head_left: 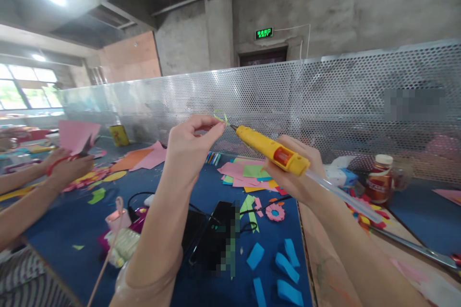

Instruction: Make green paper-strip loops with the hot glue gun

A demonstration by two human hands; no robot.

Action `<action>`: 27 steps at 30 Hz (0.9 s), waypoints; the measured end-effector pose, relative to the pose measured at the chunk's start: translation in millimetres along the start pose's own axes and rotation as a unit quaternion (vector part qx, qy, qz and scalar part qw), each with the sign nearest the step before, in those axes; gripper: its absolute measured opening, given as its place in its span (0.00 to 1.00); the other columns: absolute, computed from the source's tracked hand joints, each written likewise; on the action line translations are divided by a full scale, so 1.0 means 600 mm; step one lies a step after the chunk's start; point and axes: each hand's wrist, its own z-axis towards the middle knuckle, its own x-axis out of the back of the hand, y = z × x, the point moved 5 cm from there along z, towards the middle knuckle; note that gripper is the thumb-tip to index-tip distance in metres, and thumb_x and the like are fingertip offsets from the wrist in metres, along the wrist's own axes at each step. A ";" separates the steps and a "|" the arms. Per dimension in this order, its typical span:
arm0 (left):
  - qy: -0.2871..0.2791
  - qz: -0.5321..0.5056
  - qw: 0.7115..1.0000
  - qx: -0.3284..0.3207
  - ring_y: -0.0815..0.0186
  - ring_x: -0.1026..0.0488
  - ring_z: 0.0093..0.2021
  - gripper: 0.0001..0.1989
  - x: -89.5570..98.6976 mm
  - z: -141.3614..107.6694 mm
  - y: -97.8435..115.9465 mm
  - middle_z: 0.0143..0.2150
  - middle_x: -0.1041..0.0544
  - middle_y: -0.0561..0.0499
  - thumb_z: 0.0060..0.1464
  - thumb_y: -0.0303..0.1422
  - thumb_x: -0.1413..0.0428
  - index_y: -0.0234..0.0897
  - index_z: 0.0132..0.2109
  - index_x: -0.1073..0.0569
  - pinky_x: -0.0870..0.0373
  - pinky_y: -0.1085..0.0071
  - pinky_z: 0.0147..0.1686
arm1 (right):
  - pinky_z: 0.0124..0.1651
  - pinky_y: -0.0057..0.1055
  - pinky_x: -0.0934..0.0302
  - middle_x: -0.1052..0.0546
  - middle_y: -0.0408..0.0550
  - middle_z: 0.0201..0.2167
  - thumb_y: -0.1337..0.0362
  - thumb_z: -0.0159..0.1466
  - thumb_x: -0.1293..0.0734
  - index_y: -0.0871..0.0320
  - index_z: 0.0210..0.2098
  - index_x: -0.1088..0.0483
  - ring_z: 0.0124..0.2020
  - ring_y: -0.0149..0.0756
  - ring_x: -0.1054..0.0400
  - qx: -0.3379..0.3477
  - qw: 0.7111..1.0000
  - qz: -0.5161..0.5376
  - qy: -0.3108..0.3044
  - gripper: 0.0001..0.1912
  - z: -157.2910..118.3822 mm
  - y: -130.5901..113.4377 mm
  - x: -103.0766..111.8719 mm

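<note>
Between thumb and fingertips, my left hand (192, 136) pinches a thin light-green paper loop (220, 115), held up in front of the perforated metal screen. My right hand (297, 163) is closed around a yellow hot glue gun (266, 147), its dark nozzle pointing left and close to the loop. Whether the tip touches the paper I cannot tell. A clear glue stick (345, 196) sticks out of the gun's back end. Below my hands on the blue table lie several blue paper strips (287, 267) and a pink paper ring (275, 212).
A black phone (216, 235) with cables lies under my left forearm. Coloured paper sheets (248, 172) are stacked ahead. At right stand a brown bottle (380, 180) and a tissue pack (340, 172). On the left, another person's hands (70, 168) hold red-handled scissors (59, 163) and pink paper (77, 135).
</note>
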 end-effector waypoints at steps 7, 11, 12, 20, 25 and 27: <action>0.002 -0.012 1.000 0.007 0.66 0.31 0.30 0.04 0.003 0.000 0.000 0.27 0.25 0.52 0.40 0.32 0.40 0.37 0.27 0.25 0.37 0.71 0.31 | 0.21 0.25 0.52 0.43 0.38 0.19 0.68 0.52 0.37 0.55 0.20 0.50 0.19 0.26 0.47 0.011 1.000 0.004 -0.019 0.14 0.002 -0.003 0.000; -0.001 -0.015 1.000 0.012 0.66 0.31 0.31 0.05 0.003 -0.002 0.005 0.27 0.26 0.52 0.40 0.32 0.40 0.36 0.27 0.25 0.37 0.71 0.31 | 0.22 0.25 0.51 0.42 0.38 0.19 0.68 0.52 0.37 0.55 0.21 0.49 0.20 0.27 0.46 0.014 1.000 0.000 -0.005 0.13 0.001 -0.004 0.001; -0.002 -0.016 1.000 0.014 0.66 0.31 0.31 0.05 0.003 -0.003 0.006 0.28 0.26 0.52 0.40 0.32 0.40 0.36 0.28 0.25 0.36 0.71 0.32 | 0.22 0.25 0.51 0.42 0.38 0.19 0.68 0.51 0.37 0.55 0.21 0.49 0.20 0.27 0.46 0.014 1.000 -0.001 -0.002 0.12 0.001 -0.004 0.001; -0.002 -0.018 1.000 0.011 0.66 0.32 0.31 0.05 0.004 -0.005 0.009 0.28 0.26 0.51 0.40 0.32 0.41 0.35 0.27 0.25 0.37 0.71 0.32 | 0.22 0.24 0.49 0.41 0.38 0.19 0.71 0.51 0.38 0.56 0.21 0.47 0.20 0.26 0.45 0.025 0.999 -0.021 0.012 0.11 0.003 0.000 0.007; -0.008 -0.007 1.000 0.012 0.67 0.32 0.31 0.05 0.000 -0.004 0.005 0.28 0.26 0.52 0.40 0.32 0.41 0.36 0.27 0.25 0.38 0.71 0.30 | 0.23 0.24 0.49 0.40 0.38 0.20 0.70 0.51 0.37 0.56 0.21 0.47 0.20 0.25 0.44 0.021 0.999 -0.027 0.011 0.11 0.006 -0.008 0.015; -0.003 -0.008 1.000 0.016 0.67 0.32 0.31 0.05 0.001 -0.003 0.002 0.28 0.26 0.52 0.40 0.32 0.41 0.36 0.27 0.25 0.38 0.71 0.31 | 0.22 0.24 0.49 0.39 0.39 0.20 0.70 0.50 0.36 0.56 0.21 0.46 0.20 0.25 0.44 0.016 0.999 -0.012 -0.025 0.11 0.002 -0.010 0.012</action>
